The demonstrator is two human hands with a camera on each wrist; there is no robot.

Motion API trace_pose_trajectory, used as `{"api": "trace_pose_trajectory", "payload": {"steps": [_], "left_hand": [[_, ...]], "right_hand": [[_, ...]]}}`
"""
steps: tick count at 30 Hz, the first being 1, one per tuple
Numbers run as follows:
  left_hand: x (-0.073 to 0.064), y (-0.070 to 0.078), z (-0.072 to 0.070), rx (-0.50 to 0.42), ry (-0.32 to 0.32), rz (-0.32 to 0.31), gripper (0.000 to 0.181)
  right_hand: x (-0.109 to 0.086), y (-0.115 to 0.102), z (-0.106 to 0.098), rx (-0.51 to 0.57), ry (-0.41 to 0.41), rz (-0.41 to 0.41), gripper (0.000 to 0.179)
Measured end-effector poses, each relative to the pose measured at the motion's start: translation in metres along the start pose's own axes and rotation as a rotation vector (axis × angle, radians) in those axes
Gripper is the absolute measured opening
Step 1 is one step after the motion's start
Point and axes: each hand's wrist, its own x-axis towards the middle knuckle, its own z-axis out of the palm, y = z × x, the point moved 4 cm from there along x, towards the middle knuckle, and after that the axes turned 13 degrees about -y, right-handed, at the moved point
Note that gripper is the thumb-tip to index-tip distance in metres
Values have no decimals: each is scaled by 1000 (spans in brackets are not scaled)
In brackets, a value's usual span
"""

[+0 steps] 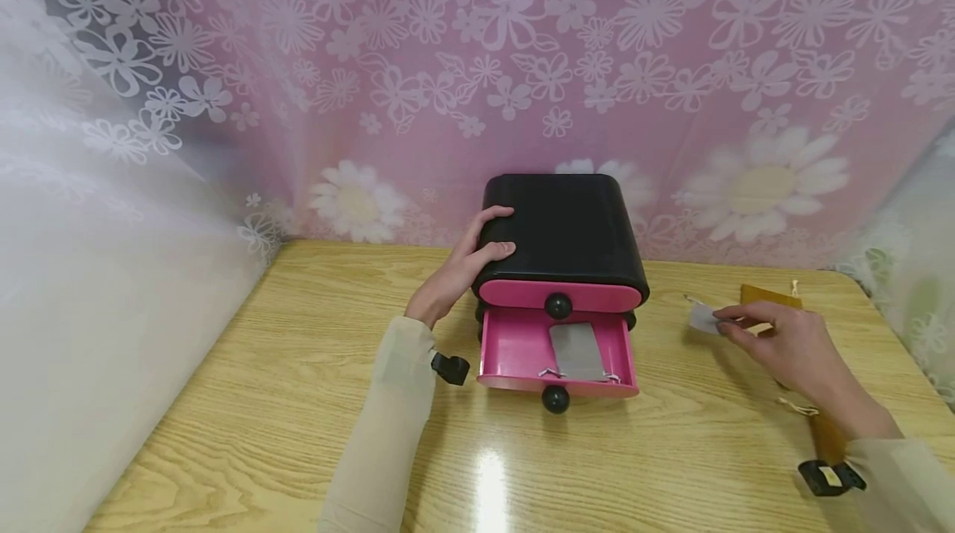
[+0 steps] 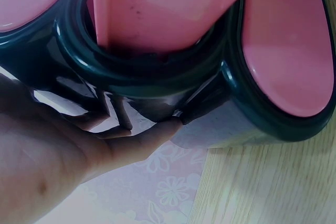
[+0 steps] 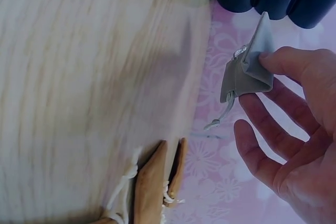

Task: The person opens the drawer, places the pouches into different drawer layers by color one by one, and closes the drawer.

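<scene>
A black drawer cabinet with pink drawers stands on the table. My left hand rests on its left edge, thumb and index finger lying over the top. In the left wrist view, fingertips touch the curved black side. The middle drawer is pulled out, and a grey drawstring pouch lies flat inside it. Off to the right of the cabinet, my right hand pinches another grey drawstring pouch between thumb and fingers, above the table, its cord dangling.
Brown drawstring pouches lie on the table around my right hand, partly hidden by it in the head view. The wooden table reaches back to a pink flowered curtain. The upper drawer is closed.
</scene>
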Motion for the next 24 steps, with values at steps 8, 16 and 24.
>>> {"api": "trace_pose_trajectory", "payload": {"steps": [8,16,24], "left_hand": [[1,-1,-1,21,3,-3,48],[-1,0,1,44,6,-13,50],[-1,1,1,19,-4,-6,49]], "right_hand": [[-1,-14,-5,-18,41,-53,31],[-5,-24,-8,-35,56,-72,34],[-6,-34,-10,-46,55,-75,38]]}}
